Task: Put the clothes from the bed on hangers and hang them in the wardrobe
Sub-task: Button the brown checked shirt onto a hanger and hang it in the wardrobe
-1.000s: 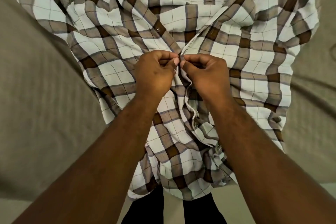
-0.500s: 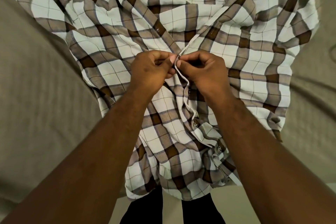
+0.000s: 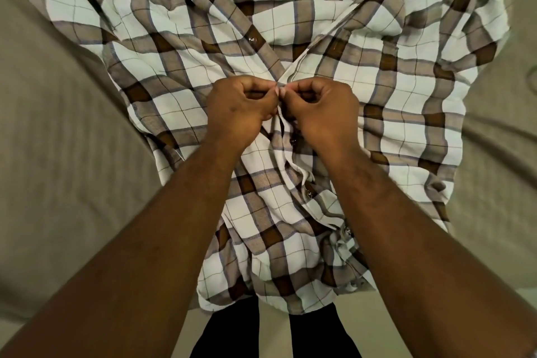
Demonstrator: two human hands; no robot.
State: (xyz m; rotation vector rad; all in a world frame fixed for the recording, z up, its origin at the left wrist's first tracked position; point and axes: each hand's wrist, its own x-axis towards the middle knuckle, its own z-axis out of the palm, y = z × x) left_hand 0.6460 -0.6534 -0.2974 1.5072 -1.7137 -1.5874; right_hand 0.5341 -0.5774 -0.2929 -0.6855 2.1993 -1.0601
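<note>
A brown-and-white checked shirt (image 3: 392, 87) lies spread on the bed, collar end away from me, its hem hanging over the near edge. My left hand (image 3: 238, 110) and my right hand (image 3: 322, 110) meet at the middle of the shirt front. Each pinches one edge of the front placket between thumb and fingers, fingertips almost touching. Above my hands the placket lies apart, with two buttons (image 3: 252, 39) showing on its left strip. Below my hands the front looks fastened, with further buttons in a row. No hanger is in view.
The beige bed sheet (image 3: 58, 154) stretches left and right of the shirt. The bed's near edge runs along the bottom, with pale floor (image 3: 273, 337) and my dark trouser legs (image 3: 229, 328) under the hem.
Both hands have shifted slightly up the shirt front, away from me, still pinching the placket edges together. The shirt itself has barely moved.
</note>
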